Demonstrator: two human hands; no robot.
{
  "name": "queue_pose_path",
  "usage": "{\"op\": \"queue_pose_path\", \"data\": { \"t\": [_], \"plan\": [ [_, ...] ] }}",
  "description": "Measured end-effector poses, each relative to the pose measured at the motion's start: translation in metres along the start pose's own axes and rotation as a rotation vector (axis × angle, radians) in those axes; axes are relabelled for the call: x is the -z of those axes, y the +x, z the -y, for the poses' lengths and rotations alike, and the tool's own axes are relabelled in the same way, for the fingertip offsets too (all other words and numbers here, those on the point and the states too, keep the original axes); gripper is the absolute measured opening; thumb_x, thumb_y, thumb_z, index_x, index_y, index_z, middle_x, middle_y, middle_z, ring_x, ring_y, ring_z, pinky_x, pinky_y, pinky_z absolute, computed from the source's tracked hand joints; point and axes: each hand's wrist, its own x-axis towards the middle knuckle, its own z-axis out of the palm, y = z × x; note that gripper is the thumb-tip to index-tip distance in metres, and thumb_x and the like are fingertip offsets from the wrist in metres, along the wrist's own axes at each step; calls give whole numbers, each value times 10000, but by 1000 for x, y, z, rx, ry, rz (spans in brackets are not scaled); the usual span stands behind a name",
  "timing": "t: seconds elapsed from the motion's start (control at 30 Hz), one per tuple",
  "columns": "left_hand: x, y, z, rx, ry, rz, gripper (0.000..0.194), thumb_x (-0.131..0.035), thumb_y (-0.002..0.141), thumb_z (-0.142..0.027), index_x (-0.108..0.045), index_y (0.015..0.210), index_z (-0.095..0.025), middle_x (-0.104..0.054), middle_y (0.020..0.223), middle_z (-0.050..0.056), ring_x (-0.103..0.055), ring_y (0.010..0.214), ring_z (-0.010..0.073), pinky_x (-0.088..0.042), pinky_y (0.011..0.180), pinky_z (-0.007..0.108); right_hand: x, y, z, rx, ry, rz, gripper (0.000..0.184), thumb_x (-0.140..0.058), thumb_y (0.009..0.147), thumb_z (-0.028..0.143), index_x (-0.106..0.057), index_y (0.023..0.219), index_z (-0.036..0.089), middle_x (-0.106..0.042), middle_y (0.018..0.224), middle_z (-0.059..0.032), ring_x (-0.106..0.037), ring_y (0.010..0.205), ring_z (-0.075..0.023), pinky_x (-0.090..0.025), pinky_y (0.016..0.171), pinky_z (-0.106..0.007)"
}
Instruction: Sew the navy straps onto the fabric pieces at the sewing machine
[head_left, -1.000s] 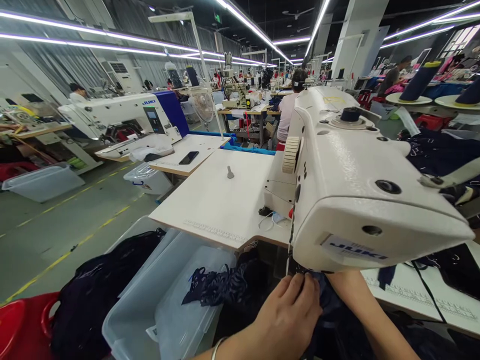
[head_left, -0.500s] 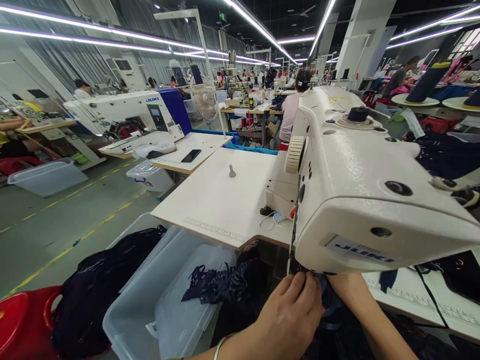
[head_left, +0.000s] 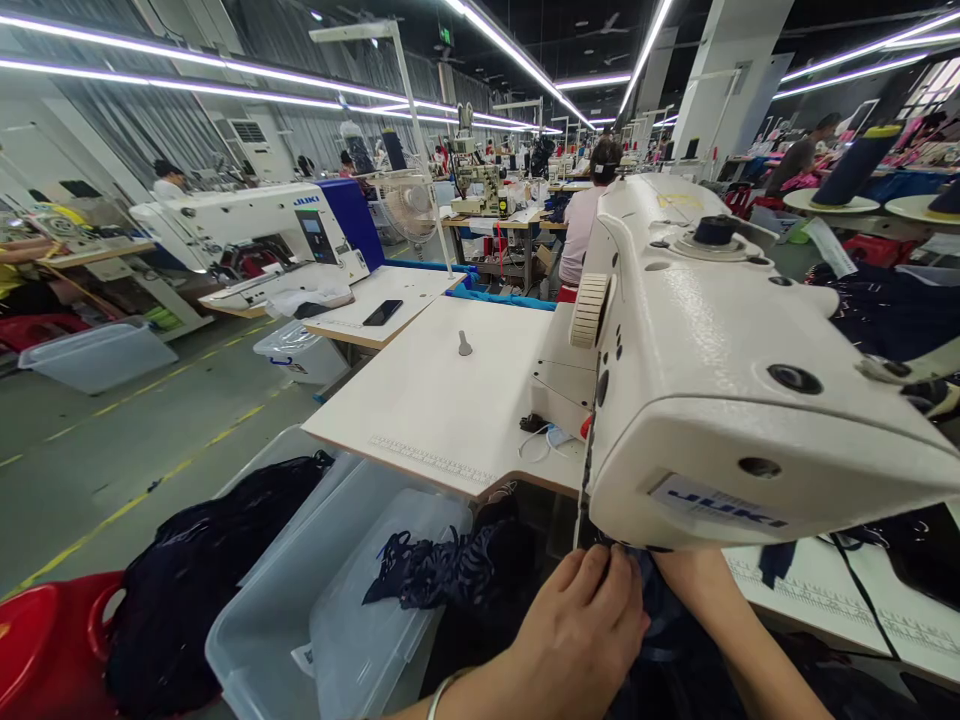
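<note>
Below the head of a white sewing machine [head_left: 720,380], my left hand [head_left: 585,620] is closed with its fingertips pinching dark navy fabric [head_left: 667,640]. My right hand [head_left: 686,572] reaches in under the machine head from the right; the head covers its fingers, so their grip is hidden. The fabric hangs down between my two forearms. Needle and presser foot are out of sight behind the machine head. More dark navy strips [head_left: 442,565] gather left of my left hand, partly over a clear plastic bin [head_left: 352,620].
The white machine table [head_left: 427,390] holds a small grey metal piece [head_left: 465,344]. A phone [head_left: 382,312] lies on the neighbouring table. At lower left are a dark garment pile [head_left: 202,570] and a red stool [head_left: 52,640]. A person [head_left: 581,225] sits ahead.
</note>
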Motion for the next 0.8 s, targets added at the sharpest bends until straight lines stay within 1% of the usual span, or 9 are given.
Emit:
{"op": "queue_pose_path", "data": {
  "t": [0.17,0.27,0.43,0.53,0.6,0.7,0.8],
  "plan": [
    [-1,0,-2,50,36,-62,304,-499,965,-315,-639,1161,-129,-620,1162,71,-556,1005,195,-418,886,316,-2,1,1,14,-9,8,127,-627,748,369,-699,782,270,-725,788,-116,-587,1069,-406,-455,940,-601],
    [-1,-1,-3,83,78,-104,319,-492,964,-342,-657,1131,-125,-637,1125,61,-549,1003,188,-399,887,315,-4,1,3,28,-19,13,160,-606,763,392,-698,770,262,-729,806,-128,-580,1078,-416,-425,954,-628],
    [-1,-4,-3,72,109,-133,323,-481,967,-341,-662,1117,-118,-646,1113,62,-542,1004,180,-380,899,312,-3,0,2,51,-34,22,147,-613,760,386,-700,764,267,-739,820,-119,-584,1082,-408,-414,971,-622],
    [-2,-6,-2,71,110,-114,362,-449,979,-360,-655,1123,-101,-644,1119,77,-540,1021,190,-375,905,316,-6,-1,-1,65,-45,16,151,-589,782,368,-702,774,269,-748,821,-101,-589,1092,-388,-411,994,-592],
    [-3,-8,-1,56,92,-86,383,-441,985,-382,-639,1150,-99,-630,1149,81,-539,1032,193,-373,909,315,-10,-2,-4,103,-75,-15,160,-554,799,330,-699,777,267,-753,846,-92,-592,1102,-374,-410,1004,-576],
    [-4,-9,0,43,73,-64,395,-441,989,-388,-618,1180,-92,-616,1171,89,-541,1037,198,-370,918,316,-14,-3,-8,164,-126,-67,216,-484,797,271,-680,706,262,-753,852,-100,-599,1101,-379,-395,1007,-593],
    [-5,-11,-1,21,72,-17,393,-437,996,-379,-591,1221,-95,-597,1203,93,-538,1058,201,-371,925,318,-12,-1,-11,176,-140,-82,227,-469,756,282,-667,647,262,-751,779,-101,-616,1081,-382,-407,1002,-580]
  ]
}}
